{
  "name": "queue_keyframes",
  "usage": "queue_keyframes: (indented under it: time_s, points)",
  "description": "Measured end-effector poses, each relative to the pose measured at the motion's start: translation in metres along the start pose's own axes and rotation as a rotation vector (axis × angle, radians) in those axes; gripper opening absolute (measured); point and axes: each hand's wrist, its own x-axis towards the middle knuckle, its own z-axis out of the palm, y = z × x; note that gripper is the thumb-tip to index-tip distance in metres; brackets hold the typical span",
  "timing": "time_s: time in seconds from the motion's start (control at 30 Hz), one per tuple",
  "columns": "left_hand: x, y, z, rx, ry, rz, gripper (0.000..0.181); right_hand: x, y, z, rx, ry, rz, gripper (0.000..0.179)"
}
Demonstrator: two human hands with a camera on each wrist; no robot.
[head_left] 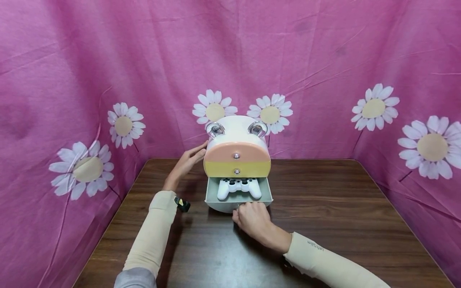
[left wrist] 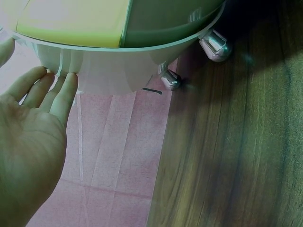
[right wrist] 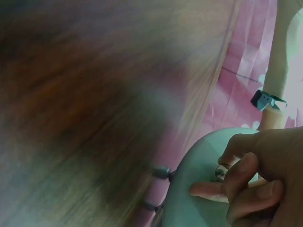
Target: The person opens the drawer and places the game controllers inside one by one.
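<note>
A small rounded drawer cabinet (head_left: 235, 130) stands on the table, its orange (head_left: 219, 151) and yellow (head_left: 219, 169) drawers closed. Its bottom grey-green drawer (head_left: 212, 203) is pulled out, with a white game controller (head_left: 239, 186) lying inside. My right hand (head_left: 253, 220) is at the front of that drawer; in the right wrist view its curled fingers pinch the silver knob (right wrist: 220, 173). With fairly straight fingers, my left hand (head_left: 185, 163) touches the cabinet's left side. The left wrist view shows its fingertips (left wrist: 71, 79) against the white shell.
Two chrome eye-like pieces (head_left: 215, 130) sit on the cabinet's top, and silver feet (left wrist: 215, 46) hold it up. Pink cloth (head_left: 306, 52) printed with daisies hangs behind and beside the dark wooden table (head_left: 342, 208). A black wrist device (head_left: 182, 204) is on the left sleeve.
</note>
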Motion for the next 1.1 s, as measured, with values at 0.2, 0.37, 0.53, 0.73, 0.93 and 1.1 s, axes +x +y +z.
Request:
queue_keyframes:
  time_s: [0.2, 0.37, 0.53, 0.73, 0.93, 1.1]
  points:
    - [0.001, -0.002, -0.001, 0.0, 0.001, -0.004, 0.055, 0.003, 0.005, 0.009, 0.019, 0.026, -0.007, 0.051]
    - [0.0, -0.001, 0.0, 0.0, 0.002, 0.001, 0.054, 0.007, 0.01, 0.017, 0.024, 0.05, -0.017, 0.051]
    - [0.0, -0.002, 0.0, 0.003, 0.005, 0.003, 0.054, 0.013, 0.013, 0.024, 0.036, 0.062, -0.027, 0.053]
    - [-0.001, -0.003, 0.001, 0.002, -0.002, 0.003, 0.056, 0.019, 0.017, 0.031, 0.03, 0.06, 0.001, 0.052]
    - [-0.001, -0.002, 0.001, -0.005, 0.002, 0.001, 0.057, 0.025, 0.02, 0.038, 0.028, 0.068, 0.009, 0.049]
    - [-0.001, -0.001, 0.001, 0.008, 0.005, 0.011, 0.056, 0.028, 0.022, 0.043, 0.027, 0.055, 0.025, 0.049]
